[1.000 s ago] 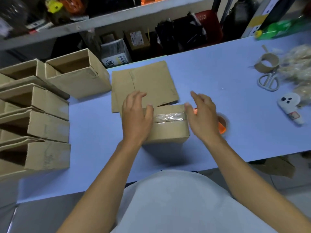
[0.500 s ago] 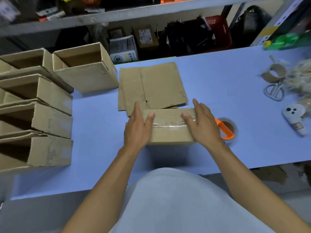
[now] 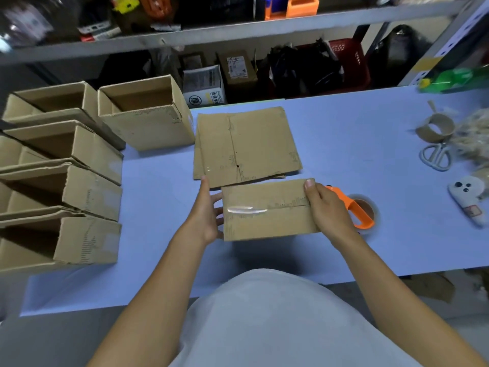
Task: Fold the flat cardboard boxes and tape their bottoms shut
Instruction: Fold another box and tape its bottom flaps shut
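Note:
A folded cardboard box (image 3: 267,210) stands bottom up on the blue table (image 3: 357,154), with a strip of clear tape along its seam. My left hand (image 3: 205,215) is at the box's left side, fingers touching that side. My right hand (image 3: 328,210) wraps over the box's right end, one digit on the far top corner. A small stack of flat cardboard boxes (image 3: 246,144) lies just behind it. An orange-handled tape dispenser (image 3: 362,210) lies to the right, partly hidden by my right hand.
Several folded open boxes (image 3: 90,192) lie stacked on their sides at the left, one more (image 3: 148,120) behind them. Scissors (image 3: 436,157), an empty tape core (image 3: 435,128) and a white gadget (image 3: 468,202) sit at the right. Cluttered shelves rise behind the table.
Both hands have slid off the top of the box out to its two ends. The view has shifted, and the tape dispenser shows more.

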